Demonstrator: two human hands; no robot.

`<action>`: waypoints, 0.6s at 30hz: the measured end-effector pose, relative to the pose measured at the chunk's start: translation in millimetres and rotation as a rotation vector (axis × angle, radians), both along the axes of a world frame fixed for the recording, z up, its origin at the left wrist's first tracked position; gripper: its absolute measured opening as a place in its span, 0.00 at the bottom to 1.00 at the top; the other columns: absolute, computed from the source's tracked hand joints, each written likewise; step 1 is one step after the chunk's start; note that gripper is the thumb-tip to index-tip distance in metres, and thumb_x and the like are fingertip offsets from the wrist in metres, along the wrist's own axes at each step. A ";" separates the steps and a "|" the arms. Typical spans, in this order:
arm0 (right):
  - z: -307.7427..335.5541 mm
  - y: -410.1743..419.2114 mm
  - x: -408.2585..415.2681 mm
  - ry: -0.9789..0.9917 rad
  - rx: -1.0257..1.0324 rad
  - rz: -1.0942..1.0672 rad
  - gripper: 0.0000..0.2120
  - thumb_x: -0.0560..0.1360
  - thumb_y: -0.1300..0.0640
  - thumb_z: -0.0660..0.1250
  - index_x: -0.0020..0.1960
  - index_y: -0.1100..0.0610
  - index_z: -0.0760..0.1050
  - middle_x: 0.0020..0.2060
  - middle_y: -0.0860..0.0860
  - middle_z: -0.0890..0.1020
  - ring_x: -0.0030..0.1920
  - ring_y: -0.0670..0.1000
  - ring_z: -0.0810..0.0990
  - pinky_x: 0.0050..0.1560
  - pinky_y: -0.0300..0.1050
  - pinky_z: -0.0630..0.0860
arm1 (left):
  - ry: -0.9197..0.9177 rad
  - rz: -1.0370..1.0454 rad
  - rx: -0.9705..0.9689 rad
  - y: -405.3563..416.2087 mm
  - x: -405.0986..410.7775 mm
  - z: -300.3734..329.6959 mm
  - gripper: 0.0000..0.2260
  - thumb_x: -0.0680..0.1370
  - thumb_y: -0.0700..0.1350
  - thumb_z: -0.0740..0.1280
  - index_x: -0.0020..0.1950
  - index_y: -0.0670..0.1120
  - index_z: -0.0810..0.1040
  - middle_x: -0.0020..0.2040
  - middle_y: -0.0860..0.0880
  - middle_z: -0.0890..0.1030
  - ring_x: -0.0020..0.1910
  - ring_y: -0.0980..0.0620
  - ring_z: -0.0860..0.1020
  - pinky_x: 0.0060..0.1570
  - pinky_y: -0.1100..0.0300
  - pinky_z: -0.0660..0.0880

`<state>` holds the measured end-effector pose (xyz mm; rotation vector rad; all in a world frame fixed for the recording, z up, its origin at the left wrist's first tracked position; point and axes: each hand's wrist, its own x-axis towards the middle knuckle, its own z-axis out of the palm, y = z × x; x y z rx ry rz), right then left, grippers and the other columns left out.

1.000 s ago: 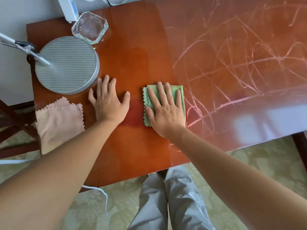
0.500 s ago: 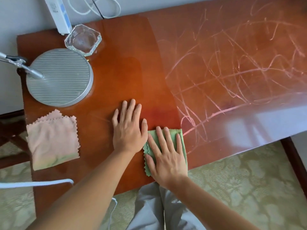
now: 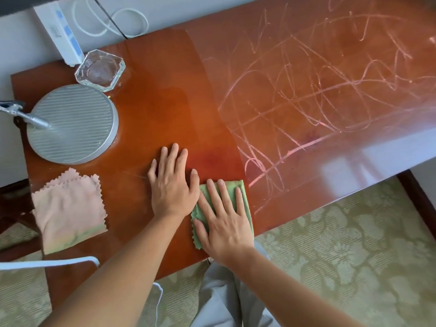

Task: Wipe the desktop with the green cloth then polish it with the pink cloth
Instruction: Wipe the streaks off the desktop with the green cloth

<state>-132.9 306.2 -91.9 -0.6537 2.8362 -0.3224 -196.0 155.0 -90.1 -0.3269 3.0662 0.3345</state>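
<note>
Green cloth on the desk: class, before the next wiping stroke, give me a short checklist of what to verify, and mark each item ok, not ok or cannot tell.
1. Right hand flat on the green cloth, fingers straight: ok.
2. Green cloth lying on the desktop, near its front edge: ok.
3. Left hand flat on bare wood beside the cloth, steadying: ok.
4. Pink scribbles to the right wiped off: not ok, they are there.
5. Pink cloth ready at the left edge, untouched: ok.
6. Green cloth damp enough: cannot tell.
</note>
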 end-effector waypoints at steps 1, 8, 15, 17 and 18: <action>0.6 1.6 -0.7 -0.003 -0.006 0.002 0.30 0.83 0.40 0.49 0.82 0.49 0.50 0.81 0.52 0.53 0.80 0.55 0.44 0.78 0.61 0.42 | -0.002 -0.001 -0.006 0.4 0.2 0.1 0.29 0.81 0.59 0.50 0.79 0.49 0.66 0.81 0.47 0.62 0.82 0.46 0.55 0.79 0.43 0.52; 2.2 46.9 -23.6 0.006 0.059 -0.068 0.29 0.83 0.38 0.47 0.81 0.44 0.50 0.81 0.50 0.51 0.81 0.54 0.44 0.78 0.61 0.43 | 0.006 0.001 -0.022 2.5 -0.3 0.4 0.30 0.81 0.60 0.48 0.79 0.49 0.66 0.81 0.46 0.62 0.81 0.45 0.56 0.78 0.43 0.51; 1.0 95.0 -44.3 0.008 0.158 -0.100 0.29 0.83 0.37 0.44 0.81 0.44 0.47 0.81 0.49 0.46 0.80 0.53 0.40 0.78 0.62 0.45 | 0.009 -0.001 -0.017 3.1 -0.1 1.2 0.31 0.80 0.61 0.47 0.80 0.49 0.66 0.81 0.46 0.62 0.81 0.44 0.56 0.79 0.42 0.51; 0.9 94.3 -44.2 0.005 0.168 -0.100 0.29 0.83 0.37 0.43 0.82 0.44 0.46 0.81 0.49 0.46 0.80 0.54 0.40 0.78 0.62 0.45 | 0.004 -0.004 -0.024 3.5 0.0 0.7 0.31 0.80 0.61 0.47 0.80 0.49 0.65 0.81 0.46 0.62 0.81 0.44 0.56 0.79 0.42 0.51; 0.9 92.9 -44.1 0.006 0.168 -0.098 0.29 0.83 0.37 0.42 0.82 0.45 0.46 0.81 0.50 0.46 0.80 0.54 0.40 0.78 0.62 0.45 | 0.008 -0.005 -0.026 3.3 -0.2 0.4 0.31 0.80 0.61 0.47 0.80 0.49 0.65 0.81 0.46 0.62 0.81 0.44 0.56 0.79 0.42 0.51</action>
